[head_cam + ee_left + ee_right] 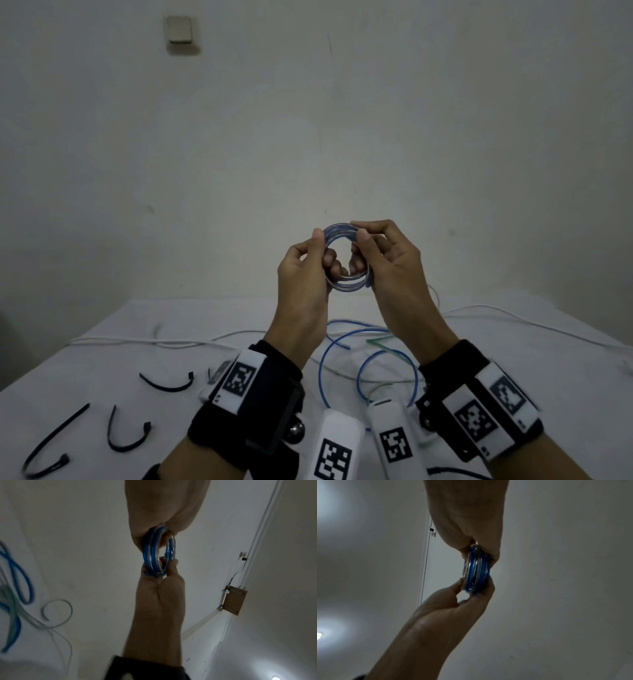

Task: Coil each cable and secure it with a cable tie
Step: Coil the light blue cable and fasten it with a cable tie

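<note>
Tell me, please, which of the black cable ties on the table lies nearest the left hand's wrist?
The curved black tie farthest back, just beside the left wristband; the other two lie nearer the table's front-left edge.

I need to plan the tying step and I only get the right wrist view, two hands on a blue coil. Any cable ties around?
Observer: Yes, three black cable ties lie loose on the table, to the left of the left hand.
Operator: Is one on the blue coil already?
Observer: None shows on the blue coil.
Operator: More cable to do?
Observer: A loose blue cable and a white cable lie uncoiled on the table.
</note>
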